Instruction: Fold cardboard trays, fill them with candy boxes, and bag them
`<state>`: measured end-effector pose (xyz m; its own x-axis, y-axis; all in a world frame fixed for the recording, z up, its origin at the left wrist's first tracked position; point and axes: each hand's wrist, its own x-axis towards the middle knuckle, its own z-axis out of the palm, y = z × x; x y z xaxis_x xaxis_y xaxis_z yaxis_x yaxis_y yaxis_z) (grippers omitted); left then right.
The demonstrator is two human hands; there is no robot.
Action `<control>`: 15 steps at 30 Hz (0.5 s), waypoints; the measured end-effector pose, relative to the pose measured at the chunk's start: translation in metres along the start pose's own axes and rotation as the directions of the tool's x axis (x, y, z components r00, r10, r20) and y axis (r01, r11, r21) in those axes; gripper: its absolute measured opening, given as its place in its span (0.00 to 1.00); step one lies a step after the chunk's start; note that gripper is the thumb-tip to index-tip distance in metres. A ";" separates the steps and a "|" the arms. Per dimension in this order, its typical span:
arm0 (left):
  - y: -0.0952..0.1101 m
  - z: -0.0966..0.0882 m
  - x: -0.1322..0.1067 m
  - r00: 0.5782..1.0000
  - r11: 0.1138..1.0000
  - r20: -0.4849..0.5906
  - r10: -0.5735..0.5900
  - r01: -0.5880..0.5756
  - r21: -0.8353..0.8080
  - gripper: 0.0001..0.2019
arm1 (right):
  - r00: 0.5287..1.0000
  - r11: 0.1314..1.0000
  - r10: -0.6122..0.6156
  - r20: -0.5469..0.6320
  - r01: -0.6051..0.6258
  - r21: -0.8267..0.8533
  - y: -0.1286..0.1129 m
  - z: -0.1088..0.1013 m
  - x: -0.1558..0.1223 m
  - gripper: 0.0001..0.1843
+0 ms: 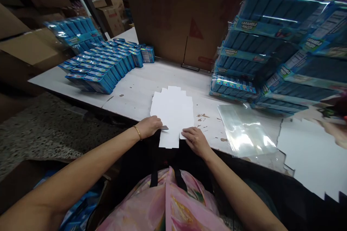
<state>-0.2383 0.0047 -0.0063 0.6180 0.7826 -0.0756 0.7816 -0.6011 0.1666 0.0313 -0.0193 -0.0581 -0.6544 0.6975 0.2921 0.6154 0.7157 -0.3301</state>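
Note:
A flat white die-cut cardboard blank (173, 110) lies at the front edge of the table, its lower end sticking out past the edge towards me. My left hand (150, 126) grips the blank's left side flap, fingers closed, and a greyish flap edge stands up by the fingertips. On the opposite side, my right hand (195, 139) pinches the right flap near the lower corner, with the fingers on top. The thumbs are mostly hidden.
Rows of small blue boxes (108, 61) stand on the left. Blue display packs (235, 57) are stacked at the right, beside clear plastic bags (245, 130). More white blanks (311, 151) lie far right, near another person's hand (336, 131). A large brown carton (168, 18) walls the back.

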 end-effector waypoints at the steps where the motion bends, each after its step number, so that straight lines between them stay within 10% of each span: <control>1: 0.000 0.000 -0.003 1.000 1.000 -0.003 0.010 -0.010 -0.008 0.14 | 1.000 1.000 -0.002 -0.022 0.002 0.026 0.000 0.001 0.002 0.15; 6: 0.016 0.003 -0.002 0.999 0.992 -0.014 -0.046 0.047 0.120 0.13 | 0.996 0.995 0.029 -0.086 -0.037 -0.087 -0.009 -0.003 0.033 0.09; 15: 0.042 0.011 0.012 0.982 0.977 -0.037 -0.185 0.188 0.101 0.12 | 0.960 0.907 -0.198 0.199 0.256 -0.333 -0.031 -0.003 0.082 0.08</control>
<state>-0.1969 -0.0128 -0.0111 0.4587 0.8860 -0.0684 0.8885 -0.4562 0.0493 -0.0404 0.0161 -0.0212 -0.8371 0.5209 0.1672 0.5376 0.8399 0.0743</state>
